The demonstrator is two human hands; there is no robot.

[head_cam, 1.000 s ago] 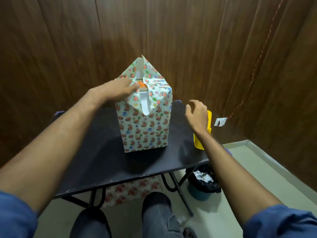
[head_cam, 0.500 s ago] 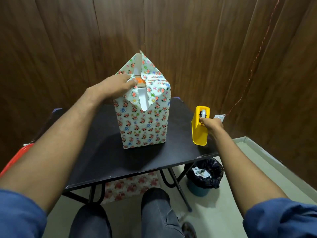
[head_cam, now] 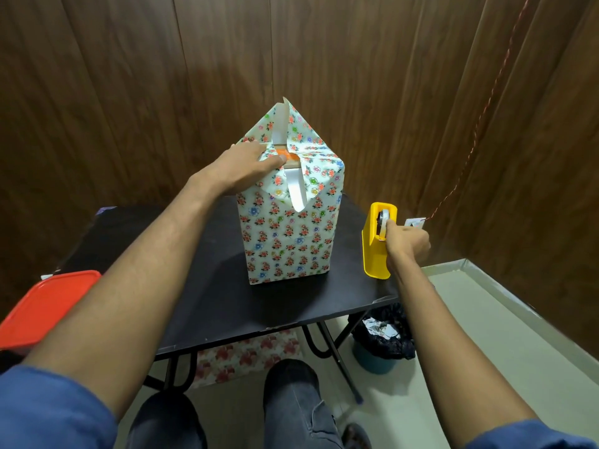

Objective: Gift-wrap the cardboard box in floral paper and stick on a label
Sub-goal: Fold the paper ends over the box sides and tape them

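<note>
Right hand [head_cam: 406, 243]: fingers pinched on the tape at the yellow tape dispenser [head_cam: 376, 246] — near the black surface's [head_cam: 207, 293] right edge.
Left hand [head_cam: 241, 168]: flat, fingers spread, pressing the folded floral paper [head_cam: 311, 163] down on top.
Box [head_cam: 288, 241]: upright mid-surface, top flaps unsealed — far flap standing.
</note>
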